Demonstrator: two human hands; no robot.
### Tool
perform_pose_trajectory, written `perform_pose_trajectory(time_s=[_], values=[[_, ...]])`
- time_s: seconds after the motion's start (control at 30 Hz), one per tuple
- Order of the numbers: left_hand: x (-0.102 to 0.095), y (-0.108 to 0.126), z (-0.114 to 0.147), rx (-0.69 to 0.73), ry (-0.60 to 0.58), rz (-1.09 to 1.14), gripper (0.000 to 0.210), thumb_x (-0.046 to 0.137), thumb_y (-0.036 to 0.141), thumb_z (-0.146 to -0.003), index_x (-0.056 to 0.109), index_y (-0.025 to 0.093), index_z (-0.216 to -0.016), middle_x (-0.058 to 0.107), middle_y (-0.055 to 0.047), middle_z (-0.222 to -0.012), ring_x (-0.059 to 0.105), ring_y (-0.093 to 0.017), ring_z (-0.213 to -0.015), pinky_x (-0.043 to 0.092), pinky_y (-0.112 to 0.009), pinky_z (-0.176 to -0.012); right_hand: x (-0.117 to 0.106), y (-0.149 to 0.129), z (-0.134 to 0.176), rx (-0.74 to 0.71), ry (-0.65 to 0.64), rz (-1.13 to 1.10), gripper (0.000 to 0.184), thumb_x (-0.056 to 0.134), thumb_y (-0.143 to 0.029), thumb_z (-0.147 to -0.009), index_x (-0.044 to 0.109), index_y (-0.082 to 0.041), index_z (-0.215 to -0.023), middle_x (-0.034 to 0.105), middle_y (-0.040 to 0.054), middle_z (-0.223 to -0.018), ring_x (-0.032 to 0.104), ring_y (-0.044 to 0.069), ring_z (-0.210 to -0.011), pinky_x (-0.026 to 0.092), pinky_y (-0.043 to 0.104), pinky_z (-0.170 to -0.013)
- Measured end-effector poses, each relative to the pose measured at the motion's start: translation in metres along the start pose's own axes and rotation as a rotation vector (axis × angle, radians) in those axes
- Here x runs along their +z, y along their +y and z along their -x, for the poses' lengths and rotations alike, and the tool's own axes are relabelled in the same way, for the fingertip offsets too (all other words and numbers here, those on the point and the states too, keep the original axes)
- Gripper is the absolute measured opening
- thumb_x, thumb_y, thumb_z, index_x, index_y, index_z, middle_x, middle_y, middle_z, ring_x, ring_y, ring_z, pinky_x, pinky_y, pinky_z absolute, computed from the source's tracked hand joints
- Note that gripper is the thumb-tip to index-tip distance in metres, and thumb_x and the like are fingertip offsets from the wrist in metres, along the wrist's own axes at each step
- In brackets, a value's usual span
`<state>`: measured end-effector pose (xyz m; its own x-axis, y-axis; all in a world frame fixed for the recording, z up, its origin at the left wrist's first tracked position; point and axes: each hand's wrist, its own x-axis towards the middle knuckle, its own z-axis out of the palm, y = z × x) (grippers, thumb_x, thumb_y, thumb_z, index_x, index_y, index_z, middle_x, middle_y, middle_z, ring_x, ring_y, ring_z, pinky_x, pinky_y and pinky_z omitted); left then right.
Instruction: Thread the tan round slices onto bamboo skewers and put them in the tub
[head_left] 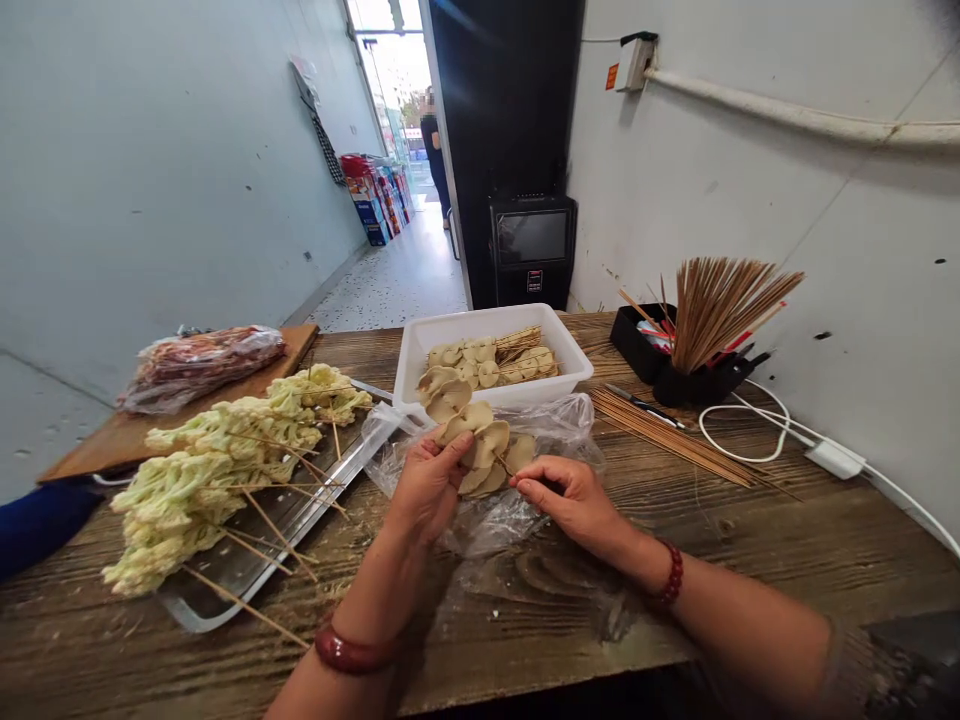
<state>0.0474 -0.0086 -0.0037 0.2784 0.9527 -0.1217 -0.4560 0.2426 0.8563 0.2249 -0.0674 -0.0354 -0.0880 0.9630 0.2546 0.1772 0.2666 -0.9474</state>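
My left hand is closed around a skewer threaded with thin, round beige slices, which fan out past the fingers toward the tub. Thumb and fingers of my right hand pinch the bare end of that bamboo skewer. More beige slices lie beneath it on a clear plastic bag; their exact kind cannot be made out. Just behind stands a white plastic tub with finished-looking skewers of the same slices laid inside.
To the left, cauliflower skewers lie across a metal tray. Bagged meat rests on a wooden board. At right are loose bamboo skewers, a pen, a black holder of skewers, and a white cable.
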Motion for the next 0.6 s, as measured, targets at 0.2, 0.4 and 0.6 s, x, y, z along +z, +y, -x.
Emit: perform_pose_trajectory(time_s=[0.2, 0.4, 0.6], values=[[0.0045, 0.0057, 0.0026, 0.033, 0.02, -0.004, 0.033, 0.087, 0.027, -0.06, 0.073, 0.014, -0.088, 0.074, -0.005, -0.078, 0.066, -0.014, -0.067, 0.054, -0.025, -0.065, 0.0004, 0.0045, -0.0001, -0.071, -0.024, 0.089, 0.017, 0.062, -0.025, -0.086, 0.072, -0.015, -0.078, 0.071, 0.0051, -0.074, 0.062, 0.016, -0.069, 0.046, 0.026, -0.065], [0.0084, -0.0007, 0.0029, 0.076, 0.034, 0.004, 0.04, 0.089, 0.022, -0.056, 0.069, 0.015, -0.09, 0.074, -0.004, -0.082, 0.067, -0.015, -0.069, 0.053, -0.025, -0.067, 0.0024, 0.0066, 0.0011, -0.07, -0.042, 0.073, 0.016, 0.061, -0.024, -0.087, 0.072, -0.015, -0.081, 0.073, 0.0054, -0.077, 0.064, 0.016, -0.071, 0.047, 0.026, -0.067], [0.0056, 0.0021, 0.0015, 0.083, 0.09, 0.053, 0.044, 0.086, 0.018, -0.06, 0.064, 0.016, -0.097, 0.074, -0.003, -0.088, 0.069, -0.014, -0.073, 0.054, -0.024, -0.069, 0.0014, 0.0051, -0.0001, -0.044, -0.055, 0.048, 0.015, 0.061, -0.025, -0.088, 0.072, -0.016, -0.082, 0.074, 0.0062, -0.081, 0.065, 0.016, -0.074, 0.049, 0.028, -0.069]])
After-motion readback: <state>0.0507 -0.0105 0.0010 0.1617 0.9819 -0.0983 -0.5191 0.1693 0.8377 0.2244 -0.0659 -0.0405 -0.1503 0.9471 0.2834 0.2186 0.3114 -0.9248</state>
